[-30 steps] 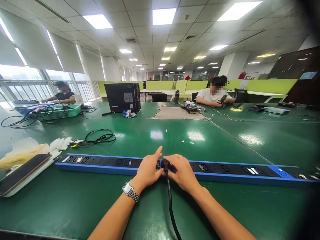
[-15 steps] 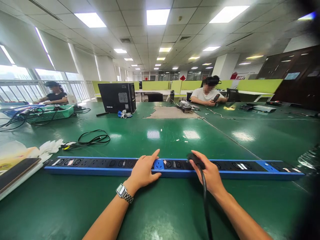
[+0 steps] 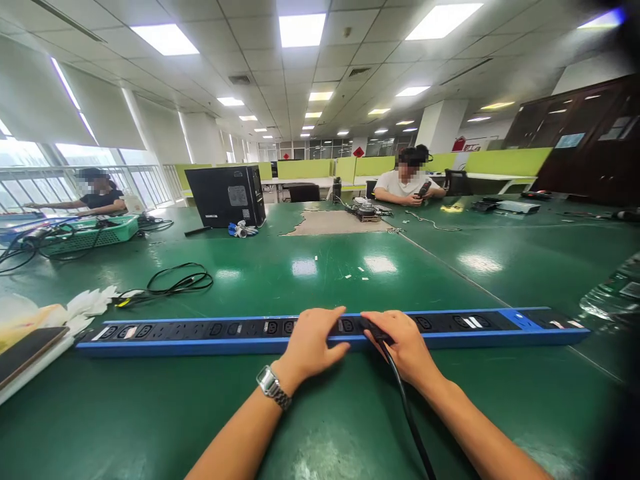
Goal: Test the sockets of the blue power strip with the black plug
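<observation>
Plug (image 3: pixel 373 327), black, is at the power strip (image 3: pixel 175 347), right of its middle, and we find it pinched between thumb and fingers of the right hand (image 3: pixel 404 342). That grip is narrow and closed on the plug body. The fingers cover its face, so we cannot tell whether it is seated in a socket or only above one. Our first concern is misalignment: in our judgement, a plug pressed while tilted, or over an outlet of another pattern, could jam or damage its contacts. We note that outlet shapes vary along the strip.

A thick black cable (image 3: pixel 407 408) runs from the plug past the right wrist and leaves the view at the bottom. We consider that a snag or tug there could twist the plug out of line.

The left hand (image 3: pixel 309 341) lies across the strip nearby, thumb and forefinger spread wide with nothing pinched between them. We cannot tell how firmly it bears down. Were the pressure light, the strip could slide or rock on the smooth green tabletop (image 3: pixel 320 413). A slip of the plug could also catch the spread fingers.

Further out, we record a dark flat device (image 3: pixel 33 357) just beside the strip's left end and a clear plastic bottle (image 3: pixel 617 288) near its right; lengthwise sliding could bump either.
</observation>
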Tool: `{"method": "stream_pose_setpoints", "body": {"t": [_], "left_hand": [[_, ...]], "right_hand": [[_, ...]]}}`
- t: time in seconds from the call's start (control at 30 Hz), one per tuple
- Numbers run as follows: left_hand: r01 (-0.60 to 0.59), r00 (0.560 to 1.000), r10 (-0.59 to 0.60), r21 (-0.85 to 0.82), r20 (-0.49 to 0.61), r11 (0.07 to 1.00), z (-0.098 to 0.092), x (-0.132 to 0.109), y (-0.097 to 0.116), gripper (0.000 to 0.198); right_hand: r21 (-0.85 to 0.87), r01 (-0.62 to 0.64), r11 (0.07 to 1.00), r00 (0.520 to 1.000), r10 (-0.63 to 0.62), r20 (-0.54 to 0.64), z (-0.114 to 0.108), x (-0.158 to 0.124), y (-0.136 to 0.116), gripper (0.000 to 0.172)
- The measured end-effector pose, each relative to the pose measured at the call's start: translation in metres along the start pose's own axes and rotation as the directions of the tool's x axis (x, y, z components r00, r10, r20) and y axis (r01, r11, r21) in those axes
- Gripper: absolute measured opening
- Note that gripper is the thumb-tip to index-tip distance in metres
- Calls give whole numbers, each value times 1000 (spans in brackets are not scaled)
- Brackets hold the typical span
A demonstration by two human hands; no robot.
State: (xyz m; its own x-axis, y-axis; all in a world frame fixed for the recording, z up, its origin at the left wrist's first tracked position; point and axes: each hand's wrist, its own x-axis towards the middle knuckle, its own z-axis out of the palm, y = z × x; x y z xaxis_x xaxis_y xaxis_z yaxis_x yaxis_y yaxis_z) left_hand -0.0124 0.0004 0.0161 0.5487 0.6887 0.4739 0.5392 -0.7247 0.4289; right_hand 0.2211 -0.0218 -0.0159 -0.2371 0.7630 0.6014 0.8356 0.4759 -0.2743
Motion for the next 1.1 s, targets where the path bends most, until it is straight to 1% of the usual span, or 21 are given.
{"method": "stream_pose_setpoints", "body": {"t": [0.03,0.07,0.13,0.17,0.2,0.27,0.37,0.43,0.5,0.57,0.63,0.7,0.73,0.77,0.8,0.87,0.93,1.0,1.1], "left_hand": [[-39,999,39,-10,27,999,8,7,8,62],[-58,997,58,-13,48,998,15,13,15,59],[-34,998,33,18,55,999,29,25,25,49],[-6,999,4,48,37,999,34,29,28,42],[15,1000,-16,75,14,997,38,31,29,36],[20,999,-17,107,-28,994,45,32,28,29],[-38,996,47,123,-76,992,51,29,26,28],[-51,987,68,115,-144,992,51,32,31,28],[-47,970,66,88,-234,995,47,38,40,30],[-41,947,61,70,-316,997,34,44,44,33],[-19,922,55,97,-384,995,12,40,34,35],[61,884,21,160,-467,985,-18,20,9,36],[122,860,-8,188,-511,975,-33,5,-8,37],[172,851,-36,213,-524,962,-49,-13,-26,36],[201,859,-57,232,-509,952,-63,-31,-42,35],[203,907,-86,250,-413,947,-85,-67,-69,33],[204,934,-119,231,-337,951,-96,-91,-83,32],[211,946,-151,190,-288,959,-100,-101,-87,31],[204,962,-173,135,-210,970,-101,-97,-87,31]], "right_hand": [[-23,2,1000,1000,-2,-3,1,-3,1,38],[-53,-5,999,1000,4,-15,3,-5,2,47],[-118,-29,993,999,23,-48,7,-10,4,70],[-147,-42,988,998,34,-59,9,-12,5,78],[-169,-54,984,997,44,-66,11,-13,5,81],[-198,-62,978,997,51,-60,13,-13,5,77],[-218,-52,975,998,43,-44,14,-12,5,64],[-235,-54,971,998,48,-30,14,-12,4,58],[-259,-69,963,998,65,-23,13,-11,3,54],[-277,-76,958,997,74,-18,13,-12,3,53],[-284,-76,956,997,78,-6,13,-13,3,54],[-287,-86,954,996,90,0,14,-14,3,56],[-287,-96,953,995,100,-2,14,-14,2,57],[-285,-106,953,994,109,-5,15,-14,2,56],[-281,-115,953,993,118,-6,16,-14,2,56],[-271,-129,954,991,132,-8,17,-14,2,55],[-261,-142,955,989,145,-5,18,-14,3,55],[-252,-153,955,987,159,3,18,-14,3,55],[-241,-164,957,985,173,19,16,-14,4,56]]}}
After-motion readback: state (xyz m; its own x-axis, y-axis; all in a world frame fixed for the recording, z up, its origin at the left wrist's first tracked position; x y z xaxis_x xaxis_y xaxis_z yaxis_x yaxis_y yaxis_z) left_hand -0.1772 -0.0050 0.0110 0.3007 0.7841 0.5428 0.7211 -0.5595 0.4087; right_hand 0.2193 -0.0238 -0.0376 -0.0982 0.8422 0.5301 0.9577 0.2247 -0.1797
